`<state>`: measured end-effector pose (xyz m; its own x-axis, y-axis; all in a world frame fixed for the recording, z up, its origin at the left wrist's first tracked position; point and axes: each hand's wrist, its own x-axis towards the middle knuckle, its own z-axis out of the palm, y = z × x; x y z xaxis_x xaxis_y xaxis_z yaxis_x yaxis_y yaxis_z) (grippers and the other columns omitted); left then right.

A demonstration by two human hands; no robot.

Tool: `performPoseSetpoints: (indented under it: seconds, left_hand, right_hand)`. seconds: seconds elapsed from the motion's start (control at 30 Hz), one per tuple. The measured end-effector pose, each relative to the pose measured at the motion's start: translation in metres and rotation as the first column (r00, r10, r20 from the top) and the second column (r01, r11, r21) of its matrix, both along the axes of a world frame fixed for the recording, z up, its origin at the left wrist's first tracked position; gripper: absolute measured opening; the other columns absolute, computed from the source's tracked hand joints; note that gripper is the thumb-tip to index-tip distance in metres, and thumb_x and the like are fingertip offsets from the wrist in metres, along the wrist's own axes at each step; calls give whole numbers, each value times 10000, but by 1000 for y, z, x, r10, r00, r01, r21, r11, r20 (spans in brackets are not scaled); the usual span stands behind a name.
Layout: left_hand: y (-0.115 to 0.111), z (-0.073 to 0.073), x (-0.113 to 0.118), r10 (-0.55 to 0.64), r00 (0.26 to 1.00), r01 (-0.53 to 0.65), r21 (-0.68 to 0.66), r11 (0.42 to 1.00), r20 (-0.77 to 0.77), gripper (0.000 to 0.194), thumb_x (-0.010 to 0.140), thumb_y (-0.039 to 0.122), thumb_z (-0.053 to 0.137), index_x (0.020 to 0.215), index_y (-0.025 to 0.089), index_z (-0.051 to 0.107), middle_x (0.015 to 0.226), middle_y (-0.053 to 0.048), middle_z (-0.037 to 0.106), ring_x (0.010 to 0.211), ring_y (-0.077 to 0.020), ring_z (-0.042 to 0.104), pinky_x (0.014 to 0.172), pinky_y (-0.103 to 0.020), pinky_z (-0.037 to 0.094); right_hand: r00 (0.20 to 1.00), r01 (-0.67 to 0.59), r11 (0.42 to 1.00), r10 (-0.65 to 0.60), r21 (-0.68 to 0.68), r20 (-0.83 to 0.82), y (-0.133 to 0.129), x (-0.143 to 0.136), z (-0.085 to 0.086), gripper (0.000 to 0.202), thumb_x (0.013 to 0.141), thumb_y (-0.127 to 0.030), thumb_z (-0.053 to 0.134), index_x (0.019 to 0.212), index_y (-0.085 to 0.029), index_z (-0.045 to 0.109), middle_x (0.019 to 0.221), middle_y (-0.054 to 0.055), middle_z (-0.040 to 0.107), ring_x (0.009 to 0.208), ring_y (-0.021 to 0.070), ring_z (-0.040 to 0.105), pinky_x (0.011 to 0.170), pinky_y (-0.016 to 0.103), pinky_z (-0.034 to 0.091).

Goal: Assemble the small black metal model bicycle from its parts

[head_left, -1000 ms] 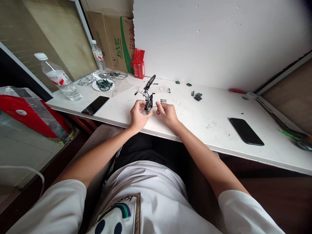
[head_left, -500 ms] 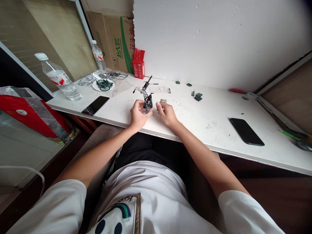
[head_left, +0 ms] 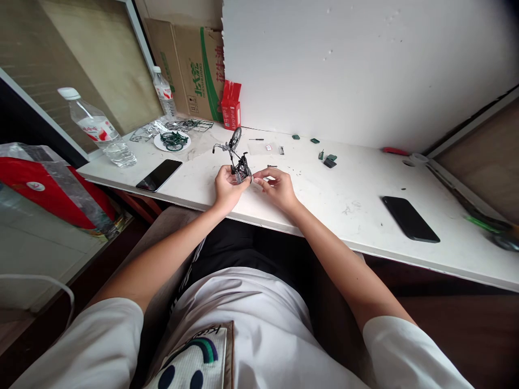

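Observation:
A miniature bicycle (head_left: 234, 153), black with silver handlebars, is held just above the near part of the table. My left hand (head_left: 227, 189) is closed around its rear wheel end, with the front wheel tipped up and away from me. From the other side, my right hand (head_left: 278, 188) has its thumb and forefinger pinched at the edge of the rear wheel. Whatever lies between those fingertips is too small to make out. Just beyond my right hand lies a small dark part (head_left: 272, 166), partly covered by the fingers.
Left: a dark phone (head_left: 159, 175), water bottle (head_left: 101, 129) and white plate (head_left: 157, 141) with a green miniature bicycle. Behind stand a red box (head_left: 231, 108) and a carton (head_left: 190, 70). Several green pieces (head_left: 330, 161) lie back right; a black phone (head_left: 410, 218) is at right.
My left hand has turned the miniature bicycle, so its front wheel now shows more broadly and its handlebars sit further left. My right fingertips have moved left to the rear wheel.

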<state>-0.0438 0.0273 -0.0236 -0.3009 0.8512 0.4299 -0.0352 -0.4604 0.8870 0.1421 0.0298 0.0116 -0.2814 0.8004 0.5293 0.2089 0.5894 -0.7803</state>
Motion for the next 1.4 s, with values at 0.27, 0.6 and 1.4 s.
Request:
performPoseSetpoints:
  seconds: [0.27, 0.6, 1.4]
  left_hand:
    - [2, -6, 1, -5, 999, 8, 76, 997, -44, 566, 697, 309, 965, 1054, 241, 531, 990, -36, 743, 901, -191, 799, 768, -266, 642]
    - [-4, 1, 5, 0, 991, 7, 50, 999, -132, 521, 747, 247, 949, 1072, 241, 542, 1010, -40, 763, 874, -182, 781, 785, -287, 618]
    - [-12, 7, 4, -64, 993, 60, -42, 997, -97, 537, 661, 235, 970, 1030, 235, 580, 1000, -32, 765, 868, -173, 749, 734, -259, 577]
  right_hand:
    - [997, 75, 992, -74, -99, 14, 6, 2, -3, 623, 947, -824, 714, 1011, -217, 839, 1100, 122, 853, 1001, 270, 797, 717, 335, 642]
    - [992, 60, 995, -69, -84, -107, 4, 4, -1, 397, 945, -640, 839, 922, -244, 812, 964, 97, 839, 867, 298, 773, 654, 417, 631]
    - [956, 146, 989, -147, 23, 253, 2, 3, 1, 843, 966, -1023, 314, 649, -248, 417, 595, 1, 489, 610, 156, 406, 648, 339, 328]
